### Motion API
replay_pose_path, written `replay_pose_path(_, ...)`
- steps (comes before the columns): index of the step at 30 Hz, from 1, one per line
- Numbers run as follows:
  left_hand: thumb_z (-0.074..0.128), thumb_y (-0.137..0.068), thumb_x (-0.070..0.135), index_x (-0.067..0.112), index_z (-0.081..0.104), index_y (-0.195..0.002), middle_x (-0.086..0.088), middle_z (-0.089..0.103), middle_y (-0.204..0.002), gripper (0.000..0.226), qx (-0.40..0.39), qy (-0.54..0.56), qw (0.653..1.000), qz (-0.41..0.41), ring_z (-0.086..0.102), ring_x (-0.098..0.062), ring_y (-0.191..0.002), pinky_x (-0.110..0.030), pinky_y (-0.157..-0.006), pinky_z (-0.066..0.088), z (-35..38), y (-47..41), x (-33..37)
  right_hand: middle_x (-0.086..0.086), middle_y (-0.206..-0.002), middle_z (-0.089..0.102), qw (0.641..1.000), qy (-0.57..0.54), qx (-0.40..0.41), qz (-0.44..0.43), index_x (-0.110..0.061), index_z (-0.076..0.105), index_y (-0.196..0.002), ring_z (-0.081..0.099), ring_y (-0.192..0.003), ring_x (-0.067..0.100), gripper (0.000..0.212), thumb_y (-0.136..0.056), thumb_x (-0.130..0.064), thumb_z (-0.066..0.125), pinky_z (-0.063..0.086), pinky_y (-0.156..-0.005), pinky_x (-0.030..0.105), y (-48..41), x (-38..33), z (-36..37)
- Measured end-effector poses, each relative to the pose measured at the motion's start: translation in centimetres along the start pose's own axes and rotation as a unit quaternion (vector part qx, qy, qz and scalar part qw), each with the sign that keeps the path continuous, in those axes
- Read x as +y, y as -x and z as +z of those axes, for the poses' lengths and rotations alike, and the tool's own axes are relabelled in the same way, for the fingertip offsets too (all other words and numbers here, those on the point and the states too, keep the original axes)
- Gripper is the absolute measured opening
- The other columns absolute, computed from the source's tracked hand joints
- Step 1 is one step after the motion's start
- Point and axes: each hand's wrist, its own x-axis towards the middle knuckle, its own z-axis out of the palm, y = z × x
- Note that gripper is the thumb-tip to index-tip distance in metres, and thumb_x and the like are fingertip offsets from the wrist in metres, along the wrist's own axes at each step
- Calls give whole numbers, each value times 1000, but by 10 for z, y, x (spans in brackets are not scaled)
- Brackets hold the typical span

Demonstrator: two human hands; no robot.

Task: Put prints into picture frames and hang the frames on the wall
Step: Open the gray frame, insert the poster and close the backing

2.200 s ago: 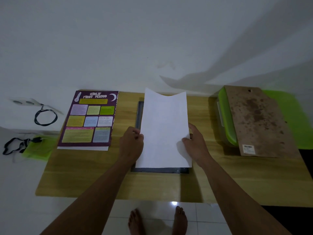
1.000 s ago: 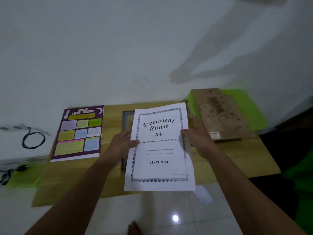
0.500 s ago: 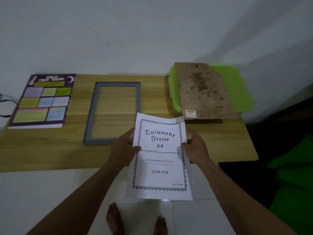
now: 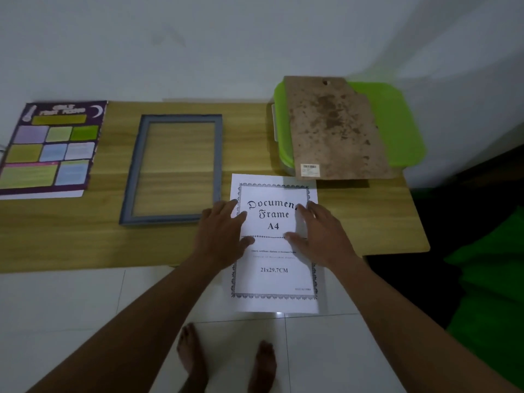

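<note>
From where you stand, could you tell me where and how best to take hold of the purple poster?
Take the purple poster by its near edge, coming from the front. It lies flat on the table, with its near left corner running out of view, so I would slide it toward the front edge and pinch the overhang. Both the left hand and the right hand rest on the white sheet.

Bare desk (image 4: 71, 239) lies open left of the grey frame (image 4: 173, 168) and along the near edge, while the poster (image 4: 48, 148), insert sheet (image 4: 273, 268) and brown board (image 4: 337, 129) on the green box (image 4: 397, 120) crowd the rest.
</note>
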Motion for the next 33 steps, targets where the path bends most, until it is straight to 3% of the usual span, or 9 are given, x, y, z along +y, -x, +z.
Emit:
replay_pose_path(2,53,-85,63,20,43,-143,-7,32,-156,74,-24,-18,999,22,21,-27,-145,-46,-115,21,4,-1,0,11,-160,25,999,25,-18,-17,-14,30,-153,20,-149,26,83,-89,-63,49,24,-118,45,1,6,3)
replay_pose_path(6,47,-88,64,17,35,-147,-7,30,-157,76,-39,-25,998,33,18,-24,-147,-46,-117,16,6,-5,4,14,-162,22,999,27,-5,-28,-12,29,-154,17,-151,27,86,-88,-65,48,22,-119,47,-3,15,4)
replay_pose_path(15,53,-88,60,12,38,-145,-11,38,-152,76,-30,4,999,33,31,-25,-142,-42,-116,23,1,-5,1,11,-162,20,999,25,-21,-43,-11,29,-152,15,-150,26,77,-95,-61,46,22,-120,48,-7,6,-11)
replay_pose_path(18,62,-85,52,7,56,-126,-10,61,-124,61,4,32,999,23,57,-27,-113,-39,-98,41,-11,-6,-9,10,-160,26,999,3,-17,-48,-9,29,-153,21,-149,24,68,-100,-48,47,23,-119,37,-7,-14,-26)
replay_pose_path(20,66,-83,46,6,63,-104,-10,66,-100,45,31,61,998,14,61,-30,-88,-38,-80,47,-22,-4,-21,9,-155,35,999,-2,-19,-50,-10,31,-151,31,-143,24,61,-102,-41,48,33,-110,34,-11,-33,-37)
replay_pose_path(22,62,-81,45,3,63,-91,-12,65,-88,43,29,89,995,-13,61,-36,-78,-37,-68,48,-37,0,-37,8,-148,43,998,-4,-24,-53,-11,35,-148,40,-136,25,56,-102,-41,47,41,-101,37,-19,-56,-49)
replay_pose_path(25,60,-78,46,-2,68,-105,-19,69,-104,56,49,116,990,-61,66,-38,-94,-41,-80,54,-61,8,-70,6,-145,46,997,-4,-44,-61,-13,38,-147,44,-133,26,56,-101,-43,48,43,-100,38,-37,-97,-64)
replay_pose_path(28,58,-87,52,3,58,-129,-15,59,-132,65,54,134,984,-108,55,-31,-121,-39,-100,44,-92,12,-109,10,-139,50,995,11,-67,-75,-8,44,-141,48,-129,29,53,-101,-42,49,44,-99,39,-60,-145,-78)
replay_pose_path(33,55,-89,57,8,51,-137,-10,53,-139,69,73,133,979,-136,49,-27,-127,-37,-102,41,-123,16,-199,11,-145,49,992,19,-69,-100,-9,41,-145,46,-133,28,59,-100,-45,50,43,-103,38,-106,-231,-82)
